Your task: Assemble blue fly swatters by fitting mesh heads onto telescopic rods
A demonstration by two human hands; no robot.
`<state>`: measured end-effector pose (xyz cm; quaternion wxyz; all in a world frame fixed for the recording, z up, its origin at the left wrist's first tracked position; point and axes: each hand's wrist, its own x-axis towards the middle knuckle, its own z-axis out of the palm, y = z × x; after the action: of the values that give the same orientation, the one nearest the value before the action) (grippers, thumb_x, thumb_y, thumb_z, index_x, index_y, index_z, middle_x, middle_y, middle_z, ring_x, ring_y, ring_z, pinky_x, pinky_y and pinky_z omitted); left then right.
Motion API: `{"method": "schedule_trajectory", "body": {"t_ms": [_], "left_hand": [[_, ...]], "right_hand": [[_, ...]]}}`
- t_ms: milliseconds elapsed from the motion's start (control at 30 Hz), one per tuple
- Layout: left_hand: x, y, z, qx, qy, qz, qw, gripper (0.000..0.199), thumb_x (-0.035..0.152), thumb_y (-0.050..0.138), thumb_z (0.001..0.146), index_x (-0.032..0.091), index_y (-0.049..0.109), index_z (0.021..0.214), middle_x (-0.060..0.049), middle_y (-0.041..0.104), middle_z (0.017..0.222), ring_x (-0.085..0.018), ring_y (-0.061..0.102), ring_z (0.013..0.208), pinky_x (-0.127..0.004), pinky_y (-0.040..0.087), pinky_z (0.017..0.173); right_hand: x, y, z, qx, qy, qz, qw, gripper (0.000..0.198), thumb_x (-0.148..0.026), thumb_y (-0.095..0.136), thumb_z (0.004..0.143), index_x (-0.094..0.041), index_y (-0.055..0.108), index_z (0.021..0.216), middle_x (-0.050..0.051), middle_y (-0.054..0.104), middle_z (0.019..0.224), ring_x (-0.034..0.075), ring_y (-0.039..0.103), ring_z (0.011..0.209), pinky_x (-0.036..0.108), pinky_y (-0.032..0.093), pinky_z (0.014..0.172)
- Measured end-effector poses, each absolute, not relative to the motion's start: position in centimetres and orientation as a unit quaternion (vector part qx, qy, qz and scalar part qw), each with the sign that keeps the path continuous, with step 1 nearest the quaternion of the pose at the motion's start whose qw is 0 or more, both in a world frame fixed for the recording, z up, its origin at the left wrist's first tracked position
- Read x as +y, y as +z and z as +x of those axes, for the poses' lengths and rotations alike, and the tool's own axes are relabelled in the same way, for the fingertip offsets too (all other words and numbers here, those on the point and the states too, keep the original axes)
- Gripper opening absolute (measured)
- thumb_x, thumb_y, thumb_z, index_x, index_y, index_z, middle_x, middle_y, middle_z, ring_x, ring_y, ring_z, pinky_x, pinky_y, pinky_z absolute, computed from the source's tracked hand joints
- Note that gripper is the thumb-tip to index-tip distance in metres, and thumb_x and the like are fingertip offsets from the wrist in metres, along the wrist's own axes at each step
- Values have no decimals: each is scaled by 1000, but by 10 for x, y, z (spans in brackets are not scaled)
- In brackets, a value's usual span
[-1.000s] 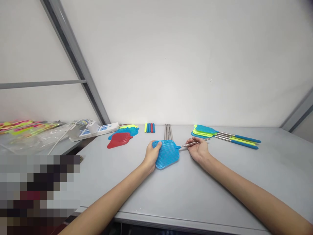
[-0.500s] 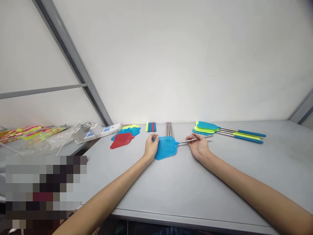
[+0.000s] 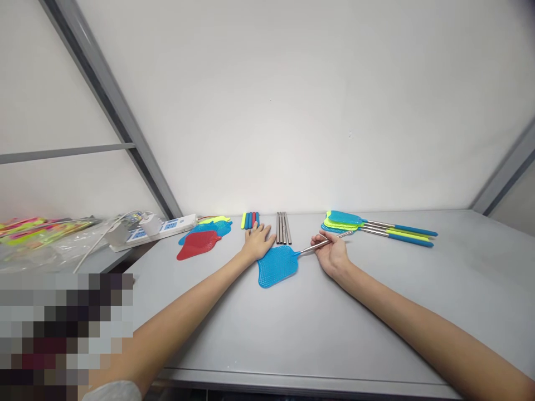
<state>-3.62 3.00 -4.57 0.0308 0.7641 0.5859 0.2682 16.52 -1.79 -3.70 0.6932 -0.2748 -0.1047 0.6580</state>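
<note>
My right hand is closed around the metal rod of a fly swatter whose blue mesh head lies low over the table to the left. No grip sleeve shows on that rod's free end. My left hand has its fingers apart and holds nothing. It reaches over the upper left corner of the blue head, its fingertips at the near ends of the coloured handle grips. Several bare metal rods lie side by side just right of my left hand.
Fly swatters with handles are stacked at the right back. Loose swatter heads, a red one in front, lie at the left. Beyond them are a white power strip and plastic bags. A white wall rises behind the table.
My left hand has let go of the blue swatter head and moved forward to the handle grips, its fingers spreading. My right hand still holds the rod. The whole view has shifted slightly.
</note>
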Motion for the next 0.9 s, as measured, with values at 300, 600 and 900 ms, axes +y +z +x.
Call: {"method": "schedule_trajectory", "body": {"t_ms": [300, 600, 900], "left_hand": [[1, -42, -34, 562, 235, 792, -40, 33, 36, 31, 85, 21, 57, 98, -5, 49, 119, -21, 39, 112, -38, 26, 92], [3, -45, -33, 574, 234, 784, -32, 33, 37, 35, 83, 21, 50, 107, -8, 44, 124, -22, 35, 118, -42, 30, 90], [-3, -42, -35, 549, 298, 781, -8, 30, 32, 34, 83, 15, 58, 89, -10, 42, 127, -21, 31, 122, -34, 29, 99]], "right_hand": [[-17, -38, 165, -114, 660, -272, 691, 13, -11, 36, 73, -16, 46, 65, -2, 46, 43, 10, 50, 46, 22, 43, 49], [-17, -38, 166, -127, 658, -282, 687, 12, -12, 38, 72, -17, 45, 64, -3, 44, 45, 10, 48, 46, 22, 42, 49], [-14, -37, 169, -136, 677, -291, 662, 14, -10, 38, 75, -17, 44, 64, -3, 43, 49, 10, 48, 46, 22, 43, 49]]}}
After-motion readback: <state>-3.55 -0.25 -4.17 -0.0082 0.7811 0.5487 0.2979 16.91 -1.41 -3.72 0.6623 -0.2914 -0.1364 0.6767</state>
